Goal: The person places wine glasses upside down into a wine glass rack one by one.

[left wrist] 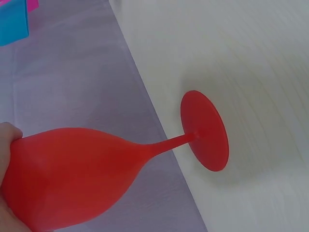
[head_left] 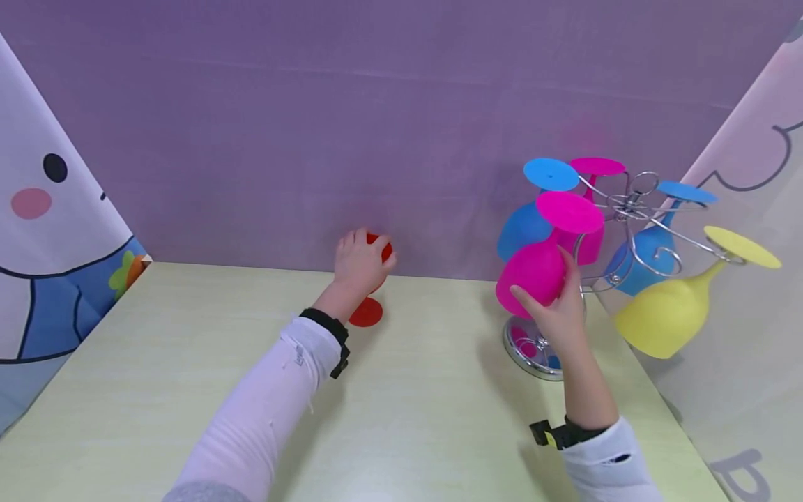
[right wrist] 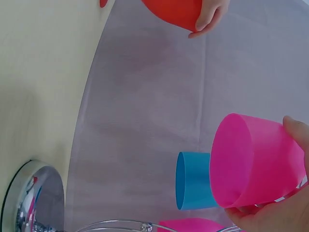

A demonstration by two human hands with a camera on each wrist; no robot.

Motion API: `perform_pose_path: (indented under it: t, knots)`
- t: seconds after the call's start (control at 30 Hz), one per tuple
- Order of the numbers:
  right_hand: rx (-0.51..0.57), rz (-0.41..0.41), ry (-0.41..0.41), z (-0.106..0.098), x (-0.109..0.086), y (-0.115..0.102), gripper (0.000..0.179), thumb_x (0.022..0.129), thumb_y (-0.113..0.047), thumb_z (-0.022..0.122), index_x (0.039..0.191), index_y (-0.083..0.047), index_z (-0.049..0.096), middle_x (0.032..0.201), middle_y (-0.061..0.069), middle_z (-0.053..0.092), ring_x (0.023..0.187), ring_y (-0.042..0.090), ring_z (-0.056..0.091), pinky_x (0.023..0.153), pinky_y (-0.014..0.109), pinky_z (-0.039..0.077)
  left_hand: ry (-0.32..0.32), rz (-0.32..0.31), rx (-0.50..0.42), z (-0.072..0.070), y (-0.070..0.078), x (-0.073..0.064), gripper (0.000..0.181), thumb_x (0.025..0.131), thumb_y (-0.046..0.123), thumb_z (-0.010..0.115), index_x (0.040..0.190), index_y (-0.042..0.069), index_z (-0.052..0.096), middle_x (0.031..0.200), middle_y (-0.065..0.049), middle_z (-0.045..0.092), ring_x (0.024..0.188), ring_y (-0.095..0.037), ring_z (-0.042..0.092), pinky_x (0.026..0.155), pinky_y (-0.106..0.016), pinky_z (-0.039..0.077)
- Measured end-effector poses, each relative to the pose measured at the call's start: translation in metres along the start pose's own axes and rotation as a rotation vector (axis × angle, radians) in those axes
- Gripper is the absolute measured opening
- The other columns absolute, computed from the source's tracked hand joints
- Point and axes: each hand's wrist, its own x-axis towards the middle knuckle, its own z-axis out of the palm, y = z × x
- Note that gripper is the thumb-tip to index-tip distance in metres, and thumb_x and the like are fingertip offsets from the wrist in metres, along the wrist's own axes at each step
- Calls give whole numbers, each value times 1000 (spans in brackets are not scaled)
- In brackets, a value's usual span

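My left hand (head_left: 359, 266) holds a red plastic goblet (left wrist: 82, 174) round its bowl, close to the rim. That goblet stands upright, its round foot (left wrist: 205, 130) at the tabletop near the back edge. On the right, my right hand (head_left: 562, 307) grips the bowl of a magenta goblet (head_left: 530, 275), thumb on one side and fingers on the other. This goblet is upside down, with its foot uppermost and its open mouth (right wrist: 231, 159) visible in the right wrist view. It overlaps the near left side of a chrome wire rack (head_left: 632, 209) in the head view.
Upside down on the rack hang two blue goblets (head_left: 522, 230), another magenta goblet (head_left: 592, 244) and a yellow goblet (head_left: 668, 314). The round chrome base (head_left: 511, 341) rests on the pale table (head_left: 426, 404). A purple backdrop (head_left: 376, 125) rises behind, with printed cloth panels at both sides.
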Motion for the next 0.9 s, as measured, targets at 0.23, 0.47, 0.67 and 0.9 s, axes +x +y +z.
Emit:
perform_pose_path:
  t: [0.23, 0.47, 0.67, 0.9]
  knots:
    - [40, 1, -1, -1, -2, 5, 94, 79, -28, 71, 145, -27, 4, 146, 10, 22, 131, 32, 22, 95, 55, 40, -10, -2, 3, 0, 0, 0, 45, 93, 41, 41, 134, 23, 41, 132, -18, 37, 122, -34, 30, 103, -47, 30]
    - [53, -30, -15, -3, -6, 11, 94, 80, -29, 69, 145, -23, 2, 146, 11, 21, 130, 32, 22, 96, 55, 39, -2, -7, -12, 2, -2, 1, 44, 92, 41, 42, 133, 23, 42, 133, -17, 37, 123, -34, 30, 103, -48, 29]
    - [68, -121, -18, -7, -9, 18, 88, 82, -26, 67, 145, -18, 7, 145, 12, 24, 129, 33, 25, 102, 55, 29, 7, -8, -7, 2, -2, 0, 43, 92, 40, 41, 132, 24, 42, 133, -17, 37, 122, -34, 30, 103, -47, 30]
    - [120, -153, 22, -16, -13, 14, 84, 83, -20, 66, 145, -19, 10, 144, 10, 27, 129, 30, 29, 103, 54, 29, 13, -9, 1, 2, -4, 0, 43, 93, 41, 40, 133, 24, 42, 134, -17, 36, 123, -34, 30, 103, -47, 29]
